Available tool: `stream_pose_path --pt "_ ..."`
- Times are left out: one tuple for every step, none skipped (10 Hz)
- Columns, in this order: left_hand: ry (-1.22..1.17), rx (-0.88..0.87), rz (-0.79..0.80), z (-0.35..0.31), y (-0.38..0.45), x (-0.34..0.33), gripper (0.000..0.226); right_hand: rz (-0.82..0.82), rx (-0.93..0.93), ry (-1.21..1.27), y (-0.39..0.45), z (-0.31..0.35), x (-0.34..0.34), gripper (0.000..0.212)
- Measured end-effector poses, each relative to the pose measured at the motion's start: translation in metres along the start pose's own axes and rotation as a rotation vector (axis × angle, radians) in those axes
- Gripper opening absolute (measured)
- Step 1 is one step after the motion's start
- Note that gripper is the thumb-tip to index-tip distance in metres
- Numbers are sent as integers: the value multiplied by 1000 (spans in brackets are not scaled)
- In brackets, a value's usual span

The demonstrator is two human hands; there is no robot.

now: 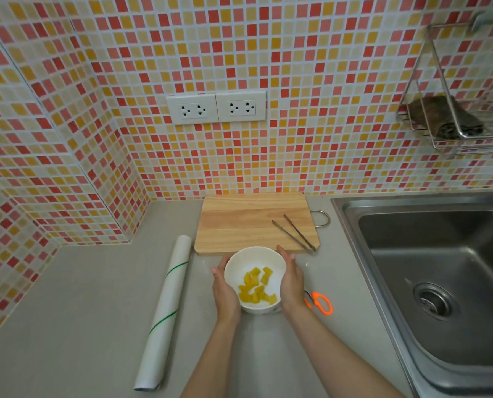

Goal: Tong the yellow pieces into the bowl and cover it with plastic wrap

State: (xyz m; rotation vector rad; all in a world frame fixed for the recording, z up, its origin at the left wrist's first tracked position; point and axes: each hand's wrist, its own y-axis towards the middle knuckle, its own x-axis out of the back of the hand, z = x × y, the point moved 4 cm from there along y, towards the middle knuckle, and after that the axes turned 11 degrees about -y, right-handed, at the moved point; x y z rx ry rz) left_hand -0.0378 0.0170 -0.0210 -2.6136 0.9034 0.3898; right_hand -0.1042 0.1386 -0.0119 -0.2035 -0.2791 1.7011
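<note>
A white bowl stands on the grey counter just in front of the wooden cutting board. Several yellow pieces lie inside it. My left hand cups the bowl's left side and my right hand cups its right side. Whether film lies over the bowl I cannot tell. Metal tongs rest on the board's right part, nobody touching them. A roll of plastic wrap lies lengthwise on the counter to the left of the bowl.
Orange-handled scissors lie right of the bowl, partly under my right wrist. A steel sink fills the right side. Tiled walls close the back and left, with sockets. A wire rack hangs at upper right.
</note>
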Motion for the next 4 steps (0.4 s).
stream_pose_path --pt "-12 4 -19 0 0 0 52 -2 -4 0 -1 2 -1 45" --pt "6 -11 -34 -1 0 0 52 -6 -13 4 -2 2 -2 46" --pt "30 5 -22 -5 -2 -1 53 12 -36 23 -3 6 -3 45" --pt "44 54 19 -1 0 4 51 45 -81 66 -1 2 1 34"
